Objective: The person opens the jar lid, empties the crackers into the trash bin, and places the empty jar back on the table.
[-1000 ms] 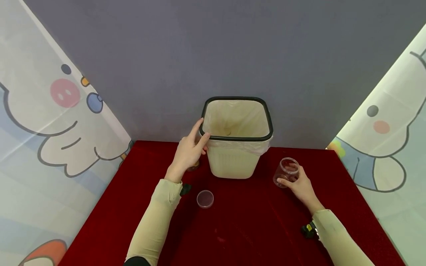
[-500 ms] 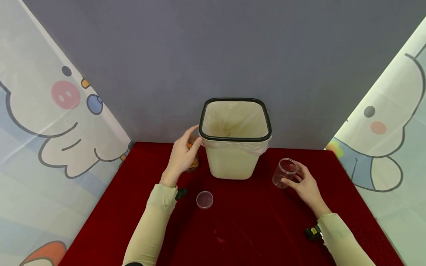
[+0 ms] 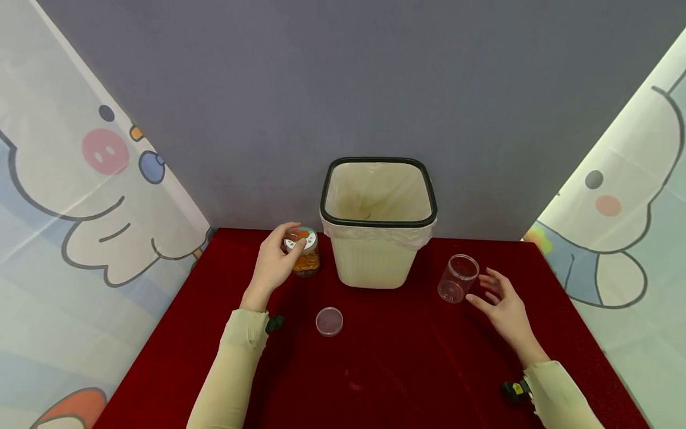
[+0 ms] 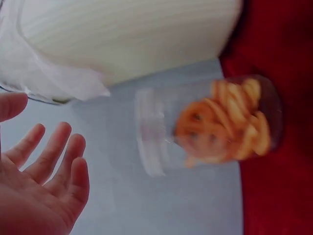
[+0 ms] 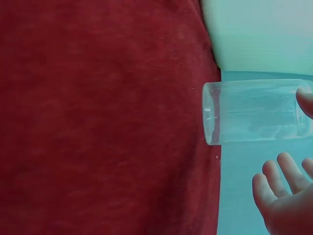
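Head view: loose-fingered left hand (image 3: 271, 262) and right hand (image 3: 505, 310); snack jar (image 3: 307, 263) bears illegible label (image 3: 309, 237).

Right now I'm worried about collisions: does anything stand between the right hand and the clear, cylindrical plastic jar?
Nothing visible does: the right hand is beside the jar; the cream, black-rimmed bin stands beyond the jar.
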{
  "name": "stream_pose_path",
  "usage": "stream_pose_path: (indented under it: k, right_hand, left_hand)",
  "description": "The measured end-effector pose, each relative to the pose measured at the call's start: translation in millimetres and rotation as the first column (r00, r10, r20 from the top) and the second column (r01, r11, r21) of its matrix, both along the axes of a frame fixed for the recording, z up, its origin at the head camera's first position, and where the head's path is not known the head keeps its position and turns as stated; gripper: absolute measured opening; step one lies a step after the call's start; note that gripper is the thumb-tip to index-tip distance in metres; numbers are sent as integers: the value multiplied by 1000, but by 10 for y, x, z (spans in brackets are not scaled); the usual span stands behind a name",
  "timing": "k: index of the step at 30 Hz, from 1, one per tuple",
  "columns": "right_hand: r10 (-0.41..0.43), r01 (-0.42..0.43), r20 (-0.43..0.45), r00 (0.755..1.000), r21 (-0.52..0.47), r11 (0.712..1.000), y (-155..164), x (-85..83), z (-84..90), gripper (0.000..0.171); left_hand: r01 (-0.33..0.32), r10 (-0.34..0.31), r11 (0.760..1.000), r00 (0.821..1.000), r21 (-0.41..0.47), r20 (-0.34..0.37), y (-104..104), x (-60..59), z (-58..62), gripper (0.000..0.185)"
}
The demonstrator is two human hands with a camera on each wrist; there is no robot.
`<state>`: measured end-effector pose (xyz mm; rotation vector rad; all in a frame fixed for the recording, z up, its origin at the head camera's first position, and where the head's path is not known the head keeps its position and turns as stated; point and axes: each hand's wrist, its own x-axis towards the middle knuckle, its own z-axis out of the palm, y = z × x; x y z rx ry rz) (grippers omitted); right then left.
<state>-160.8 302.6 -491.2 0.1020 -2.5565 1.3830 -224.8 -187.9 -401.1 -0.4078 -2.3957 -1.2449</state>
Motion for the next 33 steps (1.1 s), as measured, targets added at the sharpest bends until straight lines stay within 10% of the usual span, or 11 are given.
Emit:
stream_pose_path:
  k: [33]
  right_hand:
    - [259, -233, 69, 963, -264, 936, -422, 323, -58, 55]
  left_hand:
    - [-46, -85, 939, 929, 340, 359, -269, -426, -736, 96]
